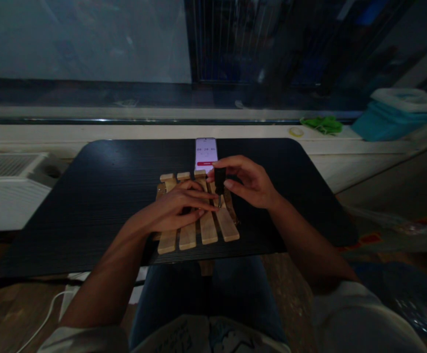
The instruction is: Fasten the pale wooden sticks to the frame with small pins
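Several pale wooden slats [208,228] lie side by side across crosspieces on the dark table. My left hand [180,206] rests on the slats with its fingers stretched out to the right, its fingertips at the foot of a screwdriver. In my right hand [250,181] is the black-handled screwdriver [219,180], gripped between thumb and fingers. It stands upright, its metal shaft pointing down onto the rightmost slat [228,225]. Whether a screw sits under the tip is too small to tell.
A phone [206,152] with a lit timer screen lies behind the slats on the black table [125,171]. On the window sill are a green cloth [321,125], a roll of tape [296,132] and a teal bin [386,117]. A white radiator [11,191] stands at the left.
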Demonstrator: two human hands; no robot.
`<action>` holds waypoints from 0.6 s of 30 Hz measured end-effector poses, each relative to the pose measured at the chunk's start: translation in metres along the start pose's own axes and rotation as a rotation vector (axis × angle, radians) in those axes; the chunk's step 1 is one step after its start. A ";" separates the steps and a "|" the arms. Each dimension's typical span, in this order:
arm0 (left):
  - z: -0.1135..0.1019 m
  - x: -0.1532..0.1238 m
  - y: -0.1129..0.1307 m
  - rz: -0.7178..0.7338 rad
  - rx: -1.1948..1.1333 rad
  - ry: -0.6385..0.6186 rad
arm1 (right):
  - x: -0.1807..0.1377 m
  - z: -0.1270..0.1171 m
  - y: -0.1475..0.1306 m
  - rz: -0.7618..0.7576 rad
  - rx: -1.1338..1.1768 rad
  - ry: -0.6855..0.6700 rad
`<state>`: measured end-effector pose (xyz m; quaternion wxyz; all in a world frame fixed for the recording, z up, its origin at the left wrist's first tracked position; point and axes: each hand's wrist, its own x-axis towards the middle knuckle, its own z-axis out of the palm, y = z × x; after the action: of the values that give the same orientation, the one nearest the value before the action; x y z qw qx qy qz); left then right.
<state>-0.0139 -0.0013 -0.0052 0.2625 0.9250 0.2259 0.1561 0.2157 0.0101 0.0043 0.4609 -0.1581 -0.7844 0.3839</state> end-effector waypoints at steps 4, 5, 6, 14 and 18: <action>0.000 0.001 0.001 0.003 -0.002 0.007 | 0.000 0.002 -0.002 0.083 0.067 -0.011; -0.001 0.001 0.001 0.002 -0.005 0.006 | 0.000 0.002 -0.002 0.085 0.069 -0.007; -0.001 0.001 0.001 -0.001 -0.007 0.004 | 0.000 0.002 -0.002 0.080 0.069 -0.006; 0.001 -0.001 -0.002 0.009 -0.016 0.004 | 0.002 0.002 0.002 0.023 0.019 0.025; 0.001 -0.001 -0.002 0.006 -0.021 0.008 | 0.002 0.002 0.002 0.024 0.008 0.030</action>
<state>-0.0146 -0.0005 -0.0069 0.2709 0.9223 0.2223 0.1630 0.2125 0.0113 0.0034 0.4684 -0.1714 -0.7738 0.3904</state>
